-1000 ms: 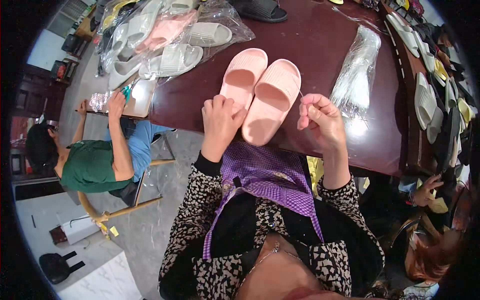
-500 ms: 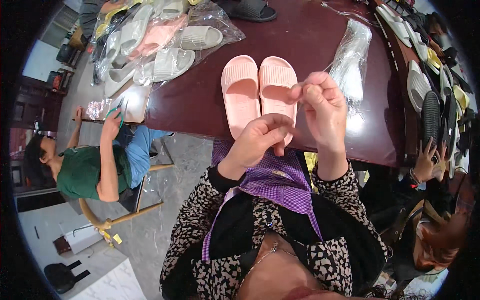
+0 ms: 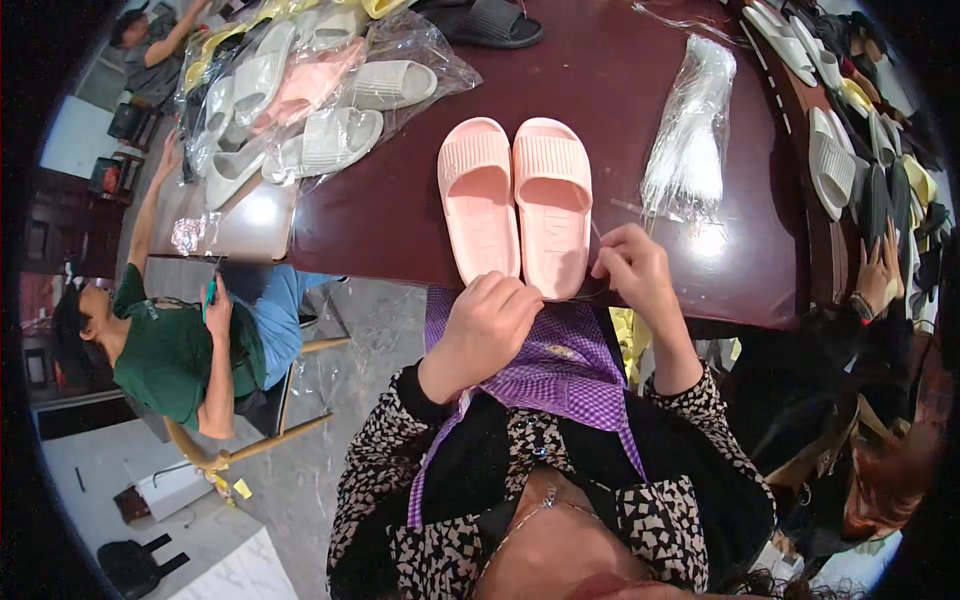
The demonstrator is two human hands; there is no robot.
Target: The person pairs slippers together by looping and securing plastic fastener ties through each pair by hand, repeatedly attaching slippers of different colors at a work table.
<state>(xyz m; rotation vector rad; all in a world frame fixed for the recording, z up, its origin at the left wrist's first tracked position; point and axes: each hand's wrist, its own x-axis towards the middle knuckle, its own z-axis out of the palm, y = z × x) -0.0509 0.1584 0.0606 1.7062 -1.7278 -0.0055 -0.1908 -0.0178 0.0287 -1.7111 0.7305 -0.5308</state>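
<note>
A pair of pink slide slippers (image 3: 553,235) lies side by side on the dark red table, heels toward me. My left hand (image 3: 483,328) is closed at the heel of the left slipper, its fingertips together near the gap between the two heels. A thin clear strand (image 3: 597,232) sticks up from my right hand (image 3: 640,277), which is pinched just right of the right slipper. A fine line also seems to run between the hands along the heels; where it ends is hidden by my fingers. Beyond my right hand lies a bundle of clear strands (image 3: 688,140).
Bagged grey and pink slippers (image 3: 335,140) pile up at the far left, with black slides (image 3: 490,22) beside them. More slippers (image 3: 830,165) line the right side. A co-worker in green (image 3: 180,350) sits left, holding green-handled scissors (image 3: 209,292); another person's hand (image 3: 880,275) shows at right.
Both hands have come down from above the slippers to the heel end, the right one moving lower beside the right slipper. The co-worker's far arm now reaches toward the bagged pile.
</note>
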